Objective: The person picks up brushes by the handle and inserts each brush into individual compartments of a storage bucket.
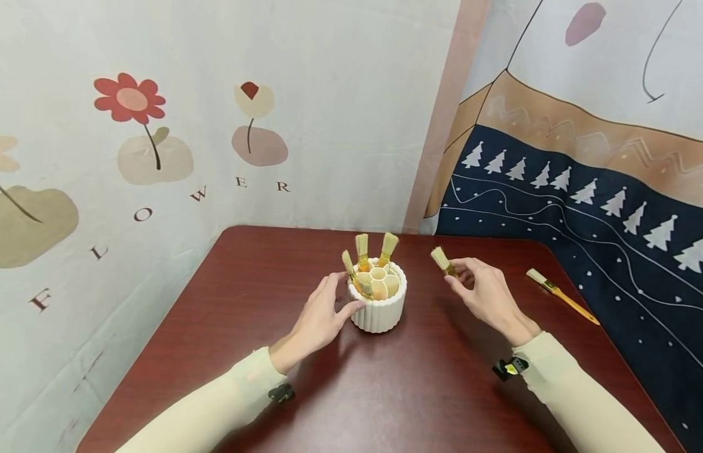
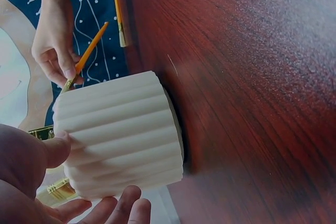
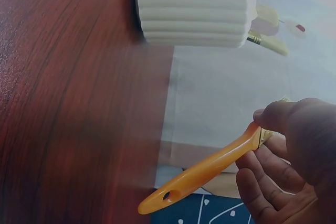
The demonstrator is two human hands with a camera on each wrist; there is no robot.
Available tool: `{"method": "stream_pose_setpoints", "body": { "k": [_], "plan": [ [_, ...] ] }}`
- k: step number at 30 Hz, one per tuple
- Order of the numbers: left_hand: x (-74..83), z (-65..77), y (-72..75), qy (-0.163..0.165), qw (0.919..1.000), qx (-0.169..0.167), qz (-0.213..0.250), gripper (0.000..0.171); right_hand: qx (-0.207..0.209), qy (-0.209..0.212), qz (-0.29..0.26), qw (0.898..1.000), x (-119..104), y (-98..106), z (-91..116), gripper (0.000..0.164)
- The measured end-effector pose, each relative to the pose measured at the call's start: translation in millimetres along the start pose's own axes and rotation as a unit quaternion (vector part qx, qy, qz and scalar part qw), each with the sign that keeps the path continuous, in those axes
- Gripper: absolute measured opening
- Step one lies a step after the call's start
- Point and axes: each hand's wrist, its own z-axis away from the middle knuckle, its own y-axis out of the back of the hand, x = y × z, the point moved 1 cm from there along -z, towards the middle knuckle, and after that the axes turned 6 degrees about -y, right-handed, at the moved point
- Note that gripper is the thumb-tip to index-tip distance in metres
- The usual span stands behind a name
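A white ribbed round brush holder (image 1: 379, 316) with petal-shaped compartments stands upright on the table, several paintbrushes (image 1: 362, 251) sticking bristles-up out of it. My left hand (image 1: 314, 318) holds the holder at its left side; the left wrist view shows the thumb and fingers around its wall. Right of the holder and apart from it, my right hand (image 1: 489, 296) pinches another paintbrush (image 3: 202, 171) between thumb and fingers near the metal band. Its pale bristles point up and left in the head view. The orange handle slants down, seen in the right wrist view.
One more paintbrush (image 1: 566, 299) with an orange handle lies near the right edge of the dark red table (image 1: 260, 270). A printed cloth with flowers (image 1: 340, 113) hangs behind, and a navy one with white trees (image 1: 612, 233) hangs along the right.
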Motion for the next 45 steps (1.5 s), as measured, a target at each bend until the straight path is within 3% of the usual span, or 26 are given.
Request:
{"method": "stream_pose_setpoints", "body": {
  "k": [45],
  "plan": [
    [-1.1, -3.0, 1.7, -0.016, 0.9996, -0.006, -0.021, 0.064, 0.033, 0.065, -0.047, 0.996, -48, 5, 7, 0.036]
  ]
}}
